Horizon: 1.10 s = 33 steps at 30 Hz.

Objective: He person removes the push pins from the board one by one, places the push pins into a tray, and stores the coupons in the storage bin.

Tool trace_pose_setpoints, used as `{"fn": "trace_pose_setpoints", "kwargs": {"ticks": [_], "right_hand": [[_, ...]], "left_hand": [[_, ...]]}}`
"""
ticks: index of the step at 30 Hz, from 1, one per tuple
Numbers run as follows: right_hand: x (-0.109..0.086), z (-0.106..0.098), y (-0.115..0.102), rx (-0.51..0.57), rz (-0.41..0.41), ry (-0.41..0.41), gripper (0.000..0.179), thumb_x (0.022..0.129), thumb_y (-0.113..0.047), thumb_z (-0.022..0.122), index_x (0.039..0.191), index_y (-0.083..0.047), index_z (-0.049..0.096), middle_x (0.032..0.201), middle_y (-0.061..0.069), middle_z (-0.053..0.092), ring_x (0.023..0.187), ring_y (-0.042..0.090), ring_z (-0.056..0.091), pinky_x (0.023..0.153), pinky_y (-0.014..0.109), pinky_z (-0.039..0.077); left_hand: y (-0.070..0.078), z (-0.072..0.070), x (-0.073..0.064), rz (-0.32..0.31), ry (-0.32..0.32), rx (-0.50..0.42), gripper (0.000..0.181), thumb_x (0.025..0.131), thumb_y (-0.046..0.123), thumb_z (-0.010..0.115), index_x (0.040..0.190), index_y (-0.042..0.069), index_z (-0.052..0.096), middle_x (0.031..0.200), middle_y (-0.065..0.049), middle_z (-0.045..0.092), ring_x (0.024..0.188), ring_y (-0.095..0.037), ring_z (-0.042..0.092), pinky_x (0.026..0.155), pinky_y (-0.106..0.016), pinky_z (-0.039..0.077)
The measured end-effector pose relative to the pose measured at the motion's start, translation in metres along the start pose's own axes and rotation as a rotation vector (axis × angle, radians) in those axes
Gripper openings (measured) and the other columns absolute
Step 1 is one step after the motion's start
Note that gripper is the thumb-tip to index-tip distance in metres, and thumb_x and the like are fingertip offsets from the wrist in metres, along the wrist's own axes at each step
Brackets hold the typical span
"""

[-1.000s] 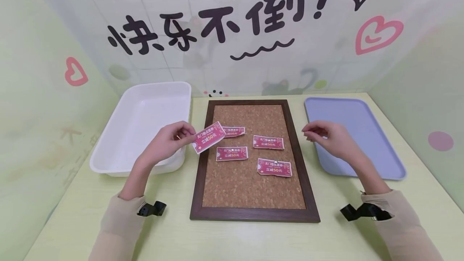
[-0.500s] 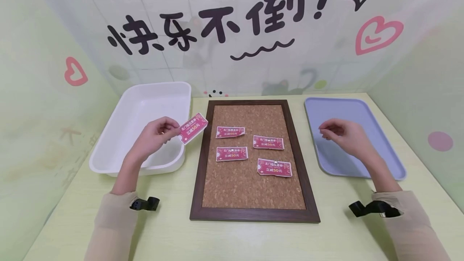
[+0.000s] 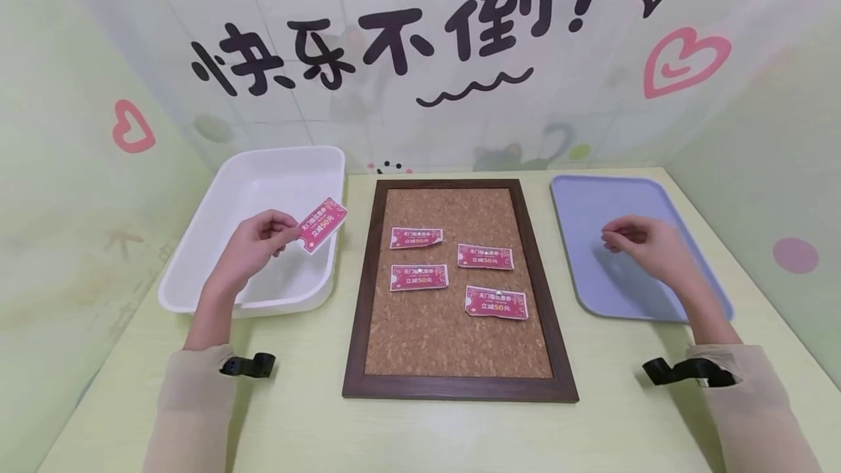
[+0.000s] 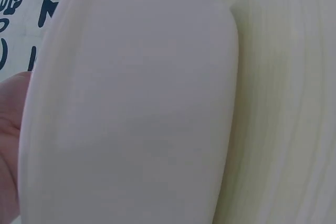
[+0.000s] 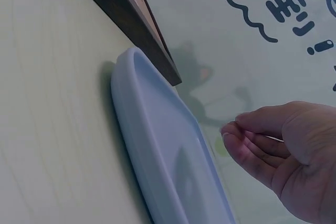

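In the head view my left hand (image 3: 252,243) pinches a pink-and-white paper coupon (image 3: 323,225) by its lower left corner, above the right side of a white plastic tub (image 3: 172,268). Several matching coupons, among them one at the lower right (image 3: 496,302), lie on a cork board (image 3: 453,345) with small shiny pins at their upper edges. My right hand (image 3: 647,247) hovers over a blue tray (image 3: 640,309), thumb and fingertips brought together. Nothing shows between those fingertips in the right wrist view; something tiny could be hidden there. The tub's wall hides most of my left hand in the left wrist view.
A dark wooden frame (image 3: 460,389) borders the cork board, which lies between tub and tray on a pale wood-grain table (image 3: 302,429). A printed wall sheet (image 3: 420,130) rises behind them. Black camera mounts (image 3: 248,366) sit on both wrists.
My left hand has carried the coupon leftward, from over the board's left edge to over the tub. My right hand has moved rightward over the blue tray, fingertips still together.
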State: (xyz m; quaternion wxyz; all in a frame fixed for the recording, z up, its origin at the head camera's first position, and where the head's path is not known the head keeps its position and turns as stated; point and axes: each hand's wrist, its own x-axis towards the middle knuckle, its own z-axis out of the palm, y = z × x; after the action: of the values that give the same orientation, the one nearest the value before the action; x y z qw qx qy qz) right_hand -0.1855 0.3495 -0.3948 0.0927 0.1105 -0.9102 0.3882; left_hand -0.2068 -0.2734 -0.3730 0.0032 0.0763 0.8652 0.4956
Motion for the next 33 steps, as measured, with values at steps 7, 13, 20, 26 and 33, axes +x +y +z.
{"fn": "trace_pose_setpoints", "kwargs": {"ticks": [7,13,20,26,33], "right_hand": [[-0.005,-0.009,0.014,-0.034,0.072,0.025,0.016,0.095,-0.008,0.071,0.101,0.006,0.07,0.081,0.01,0.075,0.069,-0.005,0.066,0.063,0.011,0.049],[-0.007,-0.014,0.024,-0.116,0.109,0.024,0.019,0.095,-0.013,0.072,0.099,0.005,0.071,0.081,0.012,0.074,0.069,-0.01,0.061,0.063,0.008,0.044],[-0.01,-0.019,0.037,-0.187,0.169,0.013,0.024,0.097,-0.02,0.07,0.102,0.003,0.072,0.084,0.014,0.074,0.067,-0.009,0.058,0.062,0.011,0.041],[-0.013,-0.023,0.045,-0.193,0.186,0.002,0.025,0.097,-0.019,0.069,0.102,0.005,0.071,0.083,0.015,0.073,0.064,-0.005,0.059,0.059,0.013,0.043],[-0.016,-0.027,0.047,-0.183,0.189,-0.009,0.022,0.096,-0.013,0.068,0.101,0.008,0.069,0.08,0.017,0.073,0.061,-0.002,0.061,0.057,0.014,0.045]], "left_hand": [[-0.012,-0.009,0.001,-0.051,0.005,0.012,0.033,0.103,0.016,0.061,0.123,-0.01,0.055,0.107,-0.021,0.057,0.081,-0.021,0.061,0.071,-0.021,0.055],[-0.018,-0.015,-0.001,-0.125,0.025,0.014,0.036,0.104,0.015,0.057,0.127,-0.012,0.052,0.11,-0.022,0.054,0.08,-0.012,0.063,0.074,-0.019,0.056],[-0.025,-0.023,-0.004,-0.167,0.045,0.044,0.037,0.105,0.016,0.054,0.129,-0.012,0.052,0.113,-0.024,0.056,0.085,-0.013,0.065,0.078,-0.021,0.056],[-0.028,-0.029,-0.007,-0.217,0.044,0.052,0.038,0.106,0.014,0.053,0.131,-0.014,0.05,0.112,-0.022,0.056,0.082,-0.007,0.063,0.079,-0.022,0.057],[-0.033,-0.03,-0.006,-0.243,0.029,0.049,0.037,0.104,0.011,0.054,0.131,-0.015,0.05,0.109,-0.02,0.058,0.08,-0.006,0.063,0.076,-0.022,0.056]]}}
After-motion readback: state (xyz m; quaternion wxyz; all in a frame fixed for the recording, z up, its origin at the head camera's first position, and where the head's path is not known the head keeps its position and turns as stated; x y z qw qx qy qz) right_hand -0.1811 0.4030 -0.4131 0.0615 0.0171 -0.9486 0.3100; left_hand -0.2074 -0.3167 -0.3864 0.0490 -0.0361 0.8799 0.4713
